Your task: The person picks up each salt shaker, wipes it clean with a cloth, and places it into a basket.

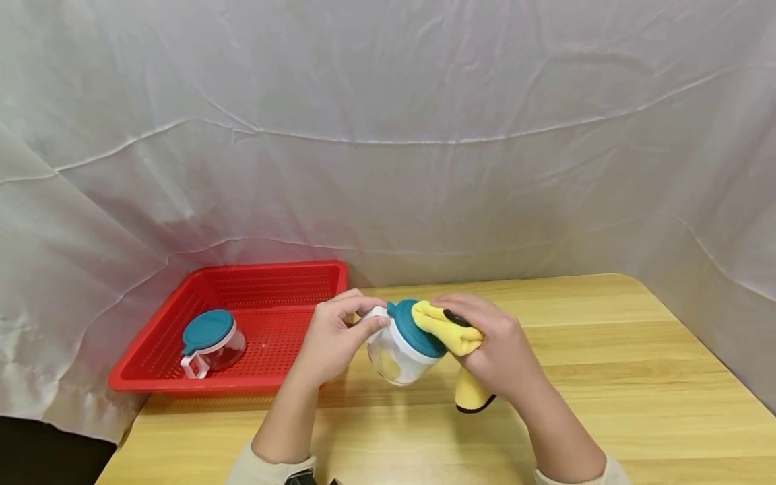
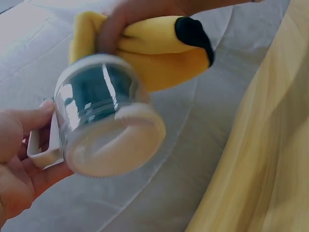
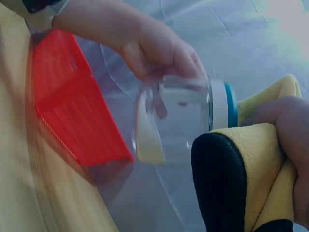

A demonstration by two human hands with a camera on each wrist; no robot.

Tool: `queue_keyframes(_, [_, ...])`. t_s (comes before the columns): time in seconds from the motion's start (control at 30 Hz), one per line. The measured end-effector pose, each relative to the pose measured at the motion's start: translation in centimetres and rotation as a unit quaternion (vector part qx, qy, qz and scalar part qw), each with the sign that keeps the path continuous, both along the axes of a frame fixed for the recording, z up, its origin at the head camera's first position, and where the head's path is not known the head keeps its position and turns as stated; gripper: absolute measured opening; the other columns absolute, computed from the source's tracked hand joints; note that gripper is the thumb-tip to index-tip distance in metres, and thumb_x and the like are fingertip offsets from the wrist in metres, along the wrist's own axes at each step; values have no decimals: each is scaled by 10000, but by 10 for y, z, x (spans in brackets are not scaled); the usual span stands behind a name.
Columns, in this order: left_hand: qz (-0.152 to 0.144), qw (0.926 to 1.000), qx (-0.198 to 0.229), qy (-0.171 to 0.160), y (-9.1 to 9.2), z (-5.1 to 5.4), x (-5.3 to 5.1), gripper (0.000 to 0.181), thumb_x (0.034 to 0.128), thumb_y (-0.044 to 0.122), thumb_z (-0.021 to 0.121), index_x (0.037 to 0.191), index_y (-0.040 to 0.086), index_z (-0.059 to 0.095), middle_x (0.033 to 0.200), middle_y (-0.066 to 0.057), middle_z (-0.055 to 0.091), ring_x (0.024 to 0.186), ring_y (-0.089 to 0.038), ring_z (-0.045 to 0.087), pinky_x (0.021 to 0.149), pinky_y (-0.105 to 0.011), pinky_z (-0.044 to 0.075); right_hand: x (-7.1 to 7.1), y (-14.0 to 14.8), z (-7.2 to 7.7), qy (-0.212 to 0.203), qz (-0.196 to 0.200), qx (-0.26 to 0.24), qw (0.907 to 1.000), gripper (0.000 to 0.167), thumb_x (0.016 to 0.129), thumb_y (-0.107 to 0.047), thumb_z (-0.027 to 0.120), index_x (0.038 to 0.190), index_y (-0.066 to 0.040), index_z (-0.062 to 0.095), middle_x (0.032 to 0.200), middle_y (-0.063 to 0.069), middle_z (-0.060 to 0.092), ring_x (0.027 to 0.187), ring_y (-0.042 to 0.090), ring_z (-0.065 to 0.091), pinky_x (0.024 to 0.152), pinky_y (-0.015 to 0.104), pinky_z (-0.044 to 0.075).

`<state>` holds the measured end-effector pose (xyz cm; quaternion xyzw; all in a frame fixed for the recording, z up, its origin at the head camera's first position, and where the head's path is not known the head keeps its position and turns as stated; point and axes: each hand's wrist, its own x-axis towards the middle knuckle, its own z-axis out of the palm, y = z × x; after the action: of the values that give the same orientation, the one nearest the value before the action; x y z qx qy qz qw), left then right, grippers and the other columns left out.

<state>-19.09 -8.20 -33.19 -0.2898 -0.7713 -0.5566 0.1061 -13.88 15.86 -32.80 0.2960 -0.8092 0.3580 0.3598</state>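
A clear glass jar [image 1: 397,357] with a teal lid [image 1: 412,328] and a white handle is held tilted above the table. My left hand [image 1: 333,333] grips the jar by its handle [image 2: 46,152]. In my right hand [image 1: 500,343] is a yellow cloth [image 1: 448,328] with black edging, bunched in the fingers and pressed against the lid. Part of the cloth hangs below the right hand. Through the glass in the left wrist view the lid's teal shows. The cloth hides part of the lid in the head view.
A red plastic basket [image 1: 339,269] stands at the left of the wooden table [image 1: 606,364]. A second jar with a teal lid [image 1: 208,331] lies tilted inside it. Pale fabric [image 1: 424,202] hangs behind and at the sides of the table.
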Motion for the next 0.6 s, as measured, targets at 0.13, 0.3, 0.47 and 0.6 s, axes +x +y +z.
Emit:
queue_keyframes(0.13, [-592, 9980, -60, -194, 2, -2, -1, 125, 848, 194, 784, 969, 163, 776, 883, 16, 686, 829, -185, 601, 630, -283, 556, -5, 6, -2, -284, -323, 39, 9991, 387, 743, 19, 798, 1101, -110, 726, 1121, -12, 709, 1051, 194, 676, 960, 114, 455])
queue_keyframes(0.3, [-990, 9945, -274, -228, 9, -5, 0, 107, 850, 189, 783, 952, 158, 777, 902, 23, 701, 827, -160, 616, 632, -281, 555, -4, 3, -3, -426, -289, 61, 9987, 388, 747, 13, 793, 1105, -123, 727, 1136, -34, 701, 1067, 173, 664, 953, 173, 490])
queue_keyframes(0.47, [-678, 9965, -466, -138, 11, -5, 0, 91, 853, 163, 776, 940, 192, 776, 898, 74, 701, 819, -137, 613, 670, -273, 537, 0, -5, -1, -127, 52, 57, 9999, 423, 731, 63, 779, 1112, -114, 727, 1134, -2, 702, 1055, 194, 664, 967, 173, 484])
queue_keyframes(0.6, [-208, 9992, -354, -8, 11, -5, -1, 85, 846, 144, 777, 917, 191, 774, 863, 78, 689, 801, -136, 602, 666, -277, 517, 4, -10, 0, 60, 253, 0, 9997, 454, 711, 118, 732, 1116, -87, 728, 1125, 45, 705, 1054, 226, 664, 992, 163, 464])
